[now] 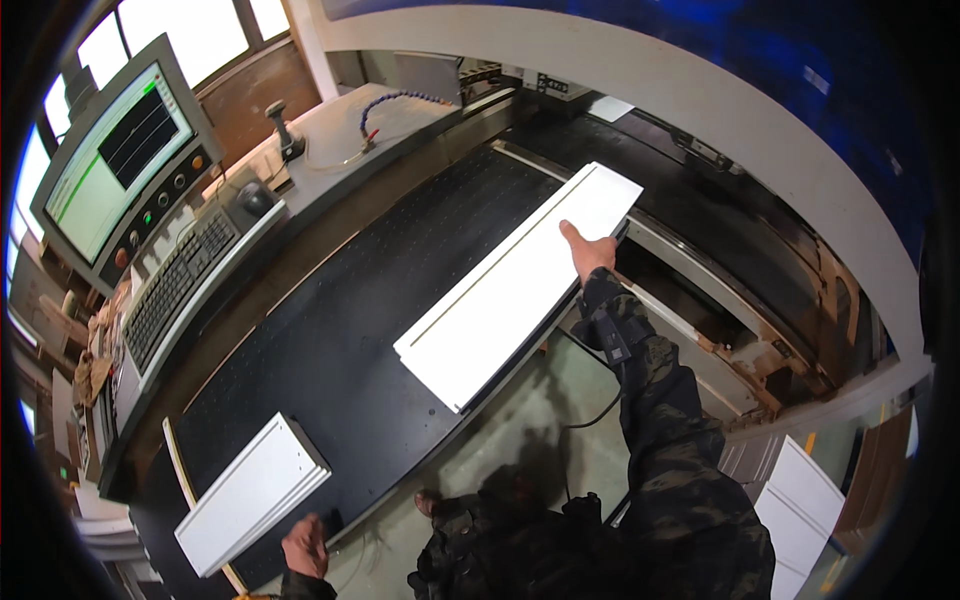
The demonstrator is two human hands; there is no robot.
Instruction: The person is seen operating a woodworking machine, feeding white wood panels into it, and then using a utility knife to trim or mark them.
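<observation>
A long white panel (pixel 520 290) with a groove along one side lies on the black machine table (pixel 350 300). My right hand (pixel 597 252) grips its near edge, thumb on top and fingers hidden below the edge. At the lower left, a short stack of white boards (pixel 255 490) lies on the same table. My left hand (pixel 305 547) is beside that stack, close to the table's front edge, its fingers curled in and nothing visible in them.
A control screen (pixel 120 160), keyboard (pixel 180 280) and mouse (pixel 256 198) stand at the left. A handheld scanner (pixel 285 135) is on the grey console behind. The machine's white housing (pixel 700 130) arches over the far right. White boards (pixel 800 510) lean at the lower right.
</observation>
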